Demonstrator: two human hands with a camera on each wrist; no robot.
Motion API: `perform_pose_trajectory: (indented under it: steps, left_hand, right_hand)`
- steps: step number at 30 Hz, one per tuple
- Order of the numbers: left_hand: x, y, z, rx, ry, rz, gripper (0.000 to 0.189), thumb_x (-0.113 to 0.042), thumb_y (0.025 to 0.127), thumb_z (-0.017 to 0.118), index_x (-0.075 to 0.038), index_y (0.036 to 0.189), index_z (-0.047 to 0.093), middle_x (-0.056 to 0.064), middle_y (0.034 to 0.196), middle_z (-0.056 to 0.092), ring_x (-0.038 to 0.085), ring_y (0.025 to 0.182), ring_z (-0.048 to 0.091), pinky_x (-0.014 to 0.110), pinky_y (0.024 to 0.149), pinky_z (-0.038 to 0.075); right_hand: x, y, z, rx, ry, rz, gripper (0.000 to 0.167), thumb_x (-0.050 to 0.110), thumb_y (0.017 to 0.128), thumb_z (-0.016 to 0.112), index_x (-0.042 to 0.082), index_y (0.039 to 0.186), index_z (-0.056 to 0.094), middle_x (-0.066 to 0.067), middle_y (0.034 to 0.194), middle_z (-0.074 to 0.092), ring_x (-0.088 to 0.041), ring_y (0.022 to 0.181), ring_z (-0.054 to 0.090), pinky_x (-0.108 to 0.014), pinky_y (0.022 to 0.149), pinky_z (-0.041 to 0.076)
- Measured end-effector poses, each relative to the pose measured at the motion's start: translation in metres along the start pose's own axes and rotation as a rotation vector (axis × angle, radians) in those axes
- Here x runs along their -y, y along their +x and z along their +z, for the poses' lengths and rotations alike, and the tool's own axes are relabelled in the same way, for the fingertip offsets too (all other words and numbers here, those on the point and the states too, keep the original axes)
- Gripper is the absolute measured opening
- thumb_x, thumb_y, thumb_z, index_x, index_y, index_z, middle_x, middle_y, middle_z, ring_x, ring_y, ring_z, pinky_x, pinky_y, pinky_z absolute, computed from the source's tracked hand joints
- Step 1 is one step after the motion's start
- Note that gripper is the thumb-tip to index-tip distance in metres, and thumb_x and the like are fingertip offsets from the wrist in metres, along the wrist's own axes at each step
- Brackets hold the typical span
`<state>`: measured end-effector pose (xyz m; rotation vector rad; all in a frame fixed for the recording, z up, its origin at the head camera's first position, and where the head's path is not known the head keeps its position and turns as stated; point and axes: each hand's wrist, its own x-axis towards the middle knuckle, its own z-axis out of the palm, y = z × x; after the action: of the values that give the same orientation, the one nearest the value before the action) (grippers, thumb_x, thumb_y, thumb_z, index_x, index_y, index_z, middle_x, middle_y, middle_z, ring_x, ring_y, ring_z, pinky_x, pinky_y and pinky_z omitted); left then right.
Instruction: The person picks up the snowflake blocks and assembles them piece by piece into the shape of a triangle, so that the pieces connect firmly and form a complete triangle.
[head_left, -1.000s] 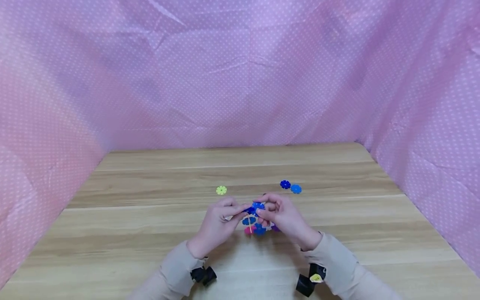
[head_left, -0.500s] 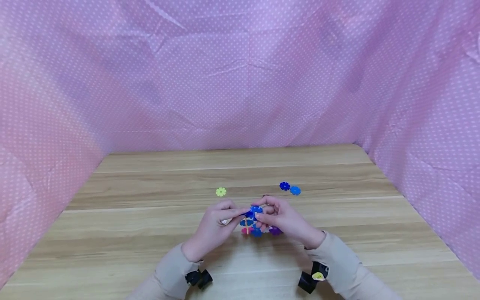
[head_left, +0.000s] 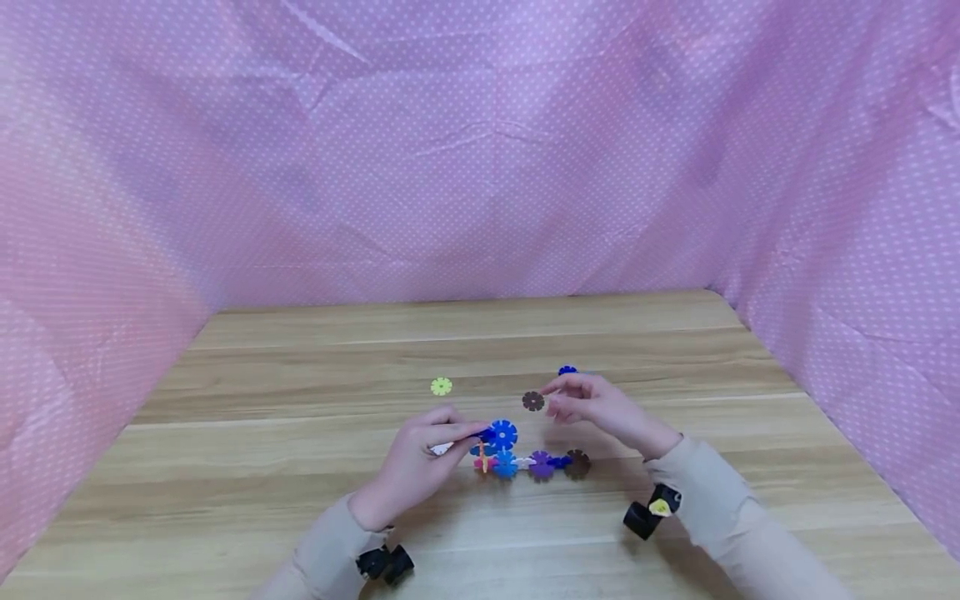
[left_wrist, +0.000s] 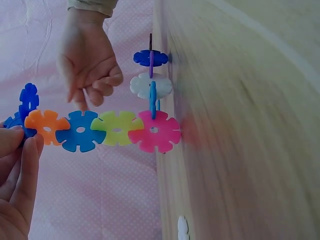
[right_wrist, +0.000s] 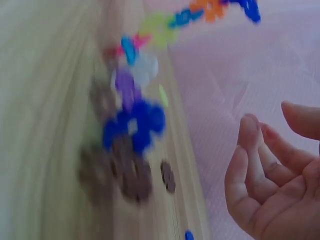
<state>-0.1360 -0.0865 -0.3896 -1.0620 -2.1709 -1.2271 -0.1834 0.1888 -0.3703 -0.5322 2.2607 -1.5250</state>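
My left hand (head_left: 420, 454) pinches a dark blue snowflake disc (left_wrist: 16, 122) at the top end of an assembly of slotted plastic discs. Another blue disc (head_left: 503, 434) juts out from that one. Below the fingers, the upright part runs through an orange disc (left_wrist: 47, 128), a blue disc (left_wrist: 80, 131) and a yellow-green disc (left_wrist: 117, 128) to a pink disc (left_wrist: 155, 132). From there a low row passes a white disc (left_wrist: 145, 85) and a purple disc (head_left: 542, 465), ending in a brown disc (head_left: 577, 464). My right hand (head_left: 600, 410), fingers loosely bent, holds nothing.
A loose brown disc (head_left: 533, 401) lies on the wooden table (head_left: 300, 367) by my right fingertips. Beyond that hand a dark blue disc (head_left: 567, 370) is partly hidden. A yellow-green disc (head_left: 441, 386) lies farther left, and a white disc (head_left: 440, 448) shows behind my left hand.
My right hand has let go of the blue disc at the top and moved right and away, uncovering the low row and the loose brown disc. My left hand keeps its pinch, shifted slightly left.
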Motion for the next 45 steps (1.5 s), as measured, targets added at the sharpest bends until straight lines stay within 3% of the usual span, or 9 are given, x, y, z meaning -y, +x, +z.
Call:
perform_pose_trajectory:
  steps: [2,5,10,14,19,24,37,45]
  left_hand:
    - [-0.001,-0.001,-0.003,0.0,-0.003,-0.011,0.026,0.01,0.074,0.072,-0.002,0.097,0.074,-0.002,0.075,0.061,0.002,0.063,0.045,0.017,0.05,0.044]
    - [-0.002,-0.004,-0.008,0.003,-0.015,-0.038,0.026,0.01,0.075,0.071,-0.001,0.098,0.074,-0.002,0.075,0.06,0.003,0.063,0.046,0.017,0.05,0.043]
    - [-0.003,-0.007,-0.013,0.013,-0.034,-0.064,0.024,0.008,0.078,0.07,-0.001,0.1,0.073,-0.002,0.076,0.06,0.003,0.063,0.047,0.015,0.051,0.042]
    - [-0.004,-0.008,-0.013,0.008,-0.04,-0.06,0.024,0.008,0.078,0.07,-0.001,0.1,0.073,-0.002,0.077,0.061,0.004,0.065,0.049,0.016,0.053,0.044]
    - [-0.006,-0.008,-0.012,0.008,-0.047,-0.079,0.023,0.005,0.08,0.07,-0.004,0.1,0.073,-0.003,0.078,0.063,0.003,0.066,0.051,0.016,0.052,0.044]
    - [-0.007,-0.007,-0.01,-0.005,-0.044,-0.053,0.022,0.005,0.08,0.07,-0.003,0.1,0.073,0.0,0.079,0.064,0.005,0.065,0.052,0.016,0.052,0.045]
    - [-0.004,-0.006,-0.006,-0.02,-0.067,-0.042,0.022,0.006,0.079,0.07,-0.001,0.1,0.073,0.002,0.08,0.065,0.008,0.067,0.055,0.017,0.056,0.047]
    - [-0.004,-0.007,-0.005,-0.031,-0.077,-0.033,0.023,0.007,0.079,0.07,0.0,0.1,0.072,0.002,0.08,0.066,0.009,0.068,0.057,0.018,0.057,0.049]
  right_hand:
    - [-0.003,0.005,-0.008,-0.03,-0.03,0.029,0.041,0.018,0.096,0.054,-0.011,0.124,0.049,-0.024,0.106,0.062,-0.033,0.097,0.062,-0.046,0.089,0.052]
    - [-0.007,0.015,-0.015,-0.083,-0.13,0.047,0.041,0.018,0.094,0.057,-0.008,0.125,0.051,-0.021,0.107,0.062,-0.029,0.098,0.061,-0.042,0.089,0.052]
    - [-0.018,0.036,-0.016,-0.151,-0.327,-0.036,0.038,0.014,0.089,0.064,-0.006,0.12,0.056,-0.014,0.102,0.065,-0.023,0.094,0.061,-0.036,0.086,0.052]
    - [-0.024,0.05,-0.012,-0.115,-0.414,-0.071,0.038,0.013,0.085,0.069,-0.004,0.117,0.059,-0.016,0.103,0.065,-0.025,0.093,0.062,-0.039,0.086,0.053]
    - [-0.026,0.059,-0.004,-0.013,-0.485,-0.047,0.04,0.013,0.082,0.072,-0.002,0.117,0.059,-0.015,0.105,0.066,-0.027,0.098,0.062,-0.041,0.09,0.052]
    - [-0.025,0.064,0.003,0.018,-0.56,-0.04,0.04,0.013,0.08,0.074,-0.002,0.115,0.06,-0.013,0.104,0.066,-0.027,0.098,0.061,-0.041,0.091,0.051]
    - [-0.023,0.066,0.007,0.032,-0.593,0.007,0.024,0.008,0.08,0.074,0.005,0.103,0.067,-0.002,0.088,0.064,-0.014,0.083,0.056,-0.031,0.077,0.05]
    - [-0.025,0.058,0.003,0.017,-0.529,-0.004,0.013,0.013,0.082,0.073,0.01,0.079,0.061,0.002,0.077,0.059,-0.012,0.072,0.051,-0.027,0.069,0.045]
